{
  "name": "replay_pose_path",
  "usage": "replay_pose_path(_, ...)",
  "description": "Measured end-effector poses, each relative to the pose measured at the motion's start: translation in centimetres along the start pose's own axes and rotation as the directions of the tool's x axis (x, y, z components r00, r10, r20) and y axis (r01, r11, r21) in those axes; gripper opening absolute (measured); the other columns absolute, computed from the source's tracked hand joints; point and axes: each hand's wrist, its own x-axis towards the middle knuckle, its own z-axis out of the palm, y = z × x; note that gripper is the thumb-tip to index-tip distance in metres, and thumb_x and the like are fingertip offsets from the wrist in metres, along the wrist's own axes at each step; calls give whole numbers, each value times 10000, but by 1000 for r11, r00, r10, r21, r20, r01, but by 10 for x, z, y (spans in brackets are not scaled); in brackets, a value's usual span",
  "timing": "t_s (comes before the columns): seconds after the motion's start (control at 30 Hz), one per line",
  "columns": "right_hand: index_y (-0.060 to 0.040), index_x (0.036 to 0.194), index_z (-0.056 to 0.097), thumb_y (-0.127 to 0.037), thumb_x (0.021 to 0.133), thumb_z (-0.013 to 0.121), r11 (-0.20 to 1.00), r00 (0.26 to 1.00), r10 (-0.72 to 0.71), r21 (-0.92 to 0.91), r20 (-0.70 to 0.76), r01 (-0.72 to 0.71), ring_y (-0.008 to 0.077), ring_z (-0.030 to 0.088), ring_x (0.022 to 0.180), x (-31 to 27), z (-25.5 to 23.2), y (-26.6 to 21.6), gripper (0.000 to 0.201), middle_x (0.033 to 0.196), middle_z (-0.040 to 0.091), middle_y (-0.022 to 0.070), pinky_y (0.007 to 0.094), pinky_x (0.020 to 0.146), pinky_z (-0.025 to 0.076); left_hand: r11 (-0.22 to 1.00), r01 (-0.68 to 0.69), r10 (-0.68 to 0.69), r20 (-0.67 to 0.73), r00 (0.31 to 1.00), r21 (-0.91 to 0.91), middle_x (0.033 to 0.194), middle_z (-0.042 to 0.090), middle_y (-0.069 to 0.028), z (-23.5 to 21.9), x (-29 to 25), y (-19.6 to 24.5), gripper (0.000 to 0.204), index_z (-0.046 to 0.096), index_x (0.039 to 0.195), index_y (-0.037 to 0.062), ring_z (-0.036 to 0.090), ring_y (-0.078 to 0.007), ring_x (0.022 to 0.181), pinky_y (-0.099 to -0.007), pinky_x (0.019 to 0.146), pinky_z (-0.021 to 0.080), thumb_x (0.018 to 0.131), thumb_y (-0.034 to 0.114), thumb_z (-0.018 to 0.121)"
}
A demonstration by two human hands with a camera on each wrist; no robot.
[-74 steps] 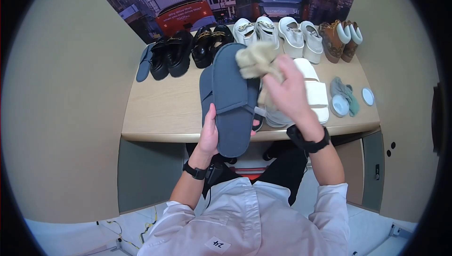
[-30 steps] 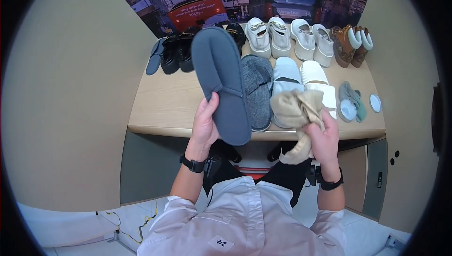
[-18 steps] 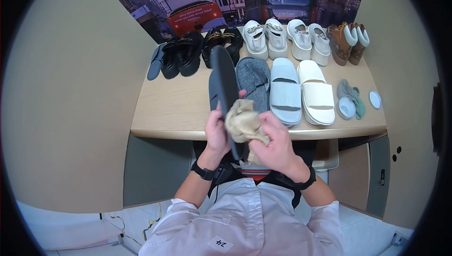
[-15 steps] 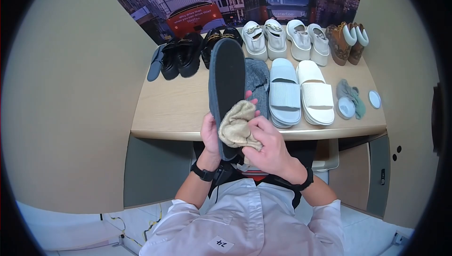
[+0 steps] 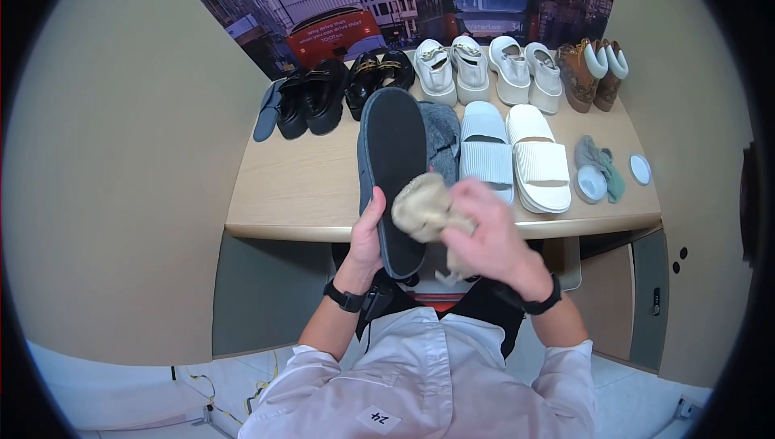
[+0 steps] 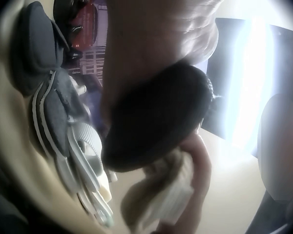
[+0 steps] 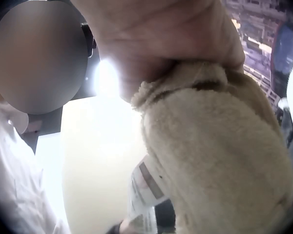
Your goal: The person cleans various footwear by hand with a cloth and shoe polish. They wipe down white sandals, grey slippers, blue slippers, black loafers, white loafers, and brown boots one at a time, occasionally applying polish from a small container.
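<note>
My left hand (image 5: 367,233) grips a dark grey slipper (image 5: 395,140) near its lower end, with its black sole turned up in the head view. My right hand (image 5: 492,233) holds a bunched beige cloth (image 5: 421,206) against the lower right part of that sole. Fluffy cloth (image 7: 215,151) fills much of the right wrist view below the palm. In the left wrist view the slipper (image 6: 158,117) lies under my palm, with the cloth (image 6: 158,190) beyond it. A grey fuzzy slipper (image 5: 440,136) lies on the table, partly hidden behind the held one.
Light blue slides (image 5: 487,144) and white slides (image 5: 541,160) stand on the table (image 5: 282,189). Behind are black shoes (image 5: 323,96), white shoes (image 5: 436,71) and brown boots (image 5: 581,75). At right lie a small round tin (image 5: 591,184), a grey-green cloth (image 5: 617,184) and a lid (image 5: 640,169).
The slipper has turned from its upper side to its sole. The cloth, earlier held off to the right, is now at the sole, and my right hand has shifted slightly right in the last half second.
</note>
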Motion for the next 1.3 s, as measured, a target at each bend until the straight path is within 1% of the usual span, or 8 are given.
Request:
replay_pose_path(0.13, 23, 1165, 727, -110, 865, 716, 989, 930, -111, -130, -350, 70, 395, 693, 999, 60, -44, -3, 328, 1072, 651, 193, 441, 864, 573, 997, 49, -55, 97, 994, 59, 1659, 495, -257, 7, -5, 3, 845, 352, 1690, -14, 618, -362, 1422, -468, 1214, 487, 1159, 644, 355)
replay_pose_path(0.33, 5, 1202, 735, -135, 884, 701, 979, 986, -96, -191, -137, 69, 431, 702, 1056, 91, -11, 6, 349, 1143, 668, 215, 486, 899, 586, 993, 57, -83, 268, 960, 103, 1632, 522, -257, -24, 2, -8, 1062, 373, 1679, -10, 647, -324, 1383, -448, 1193, 509, 1053, 842, 268)
replay_pose_path(0.47, -44, 1376, 716, -91, 875, 704, 995, 994, -105, -4, 11, 105, 430, 718, 1144, 29, 42, 3, 504, 1254, 671, 210, 466, 986, 603, 938, -29, 113, -227, 967, 344, 1665, 488, -252, 3, 0, 0, 1137, 367, 1689, 29, 567, -358, 1479, -490, 1193, 524, 997, 919, 214)
replay_pose_path(0.57, -23, 1353, 728, -43, 857, 720, 998, 997, -6, 66, 75, 1, 423, 732, 1081, -11, 63, -4, 497, 1215, 674, 216, 461, 947, 612, 992, 70, -79, -80, 994, -108, 1654, 481, -290, -20, -3, 1, 1185, 369, 1689, 36, 556, -455, 1463, -583, 1203, 498, 969, 961, 194)
replay_pose_path(0.9, 22, 1194, 767, -36, 810, 735, 975, 978, -4, 219, 208, -43, 342, 724, 1026, -33, 60, 0, 390, 1166, 678, 172, 408, 940, 584, 999, 14, -23, -194, 981, -49, 1571, 546, -336, 1, 4, 11, 1096, 388, 1671, 35, 608, -437, 1409, -592, 1176, 526, 1015, 906, 287)
replay_pose_path(1.0, -2, 1247, 772, -29, 834, 706, 977, 964, -14, 207, 267, -43, 364, 711, 997, -24, 25, 5, 419, 1117, 672, 186, 417, 909, 580, 965, 85, -69, 74, 995, -250, 1549, 568, -331, -22, 4, 11, 1093, 402, 1658, 20, 662, -425, 1343, -575, 1160, 547, 1020, 900, 287)
replay_pose_path(1.07, 18, 1176, 761, -36, 829, 694, 987, 993, -119, 111, -11, 120, 356, 690, 993, -2, -2, 5, 358, 1098, 663, 184, 402, 903, 562, 939, -1, -85, -238, 968, -343, 1580, 572, -267, 3, 4, 14, 1043, 409, 1651, 13, 733, -401, 1234, -558, 1095, 595, 1057, 856, 251)
replay_pose_path(1.3, -23, 1298, 722, -91, 850, 742, 963, 984, -155, -237, -87, 131, 430, 718, 907, 50, 5, 9, 453, 1147, 653, 180, 503, 794, 607, 995, -6, 24, 180, 983, -101, 1606, 559, -192, -12, 2, 12, 970, 390, 1667, 11, 583, -334, 1462, -506, 1199, 521, 1101, 785, 241)
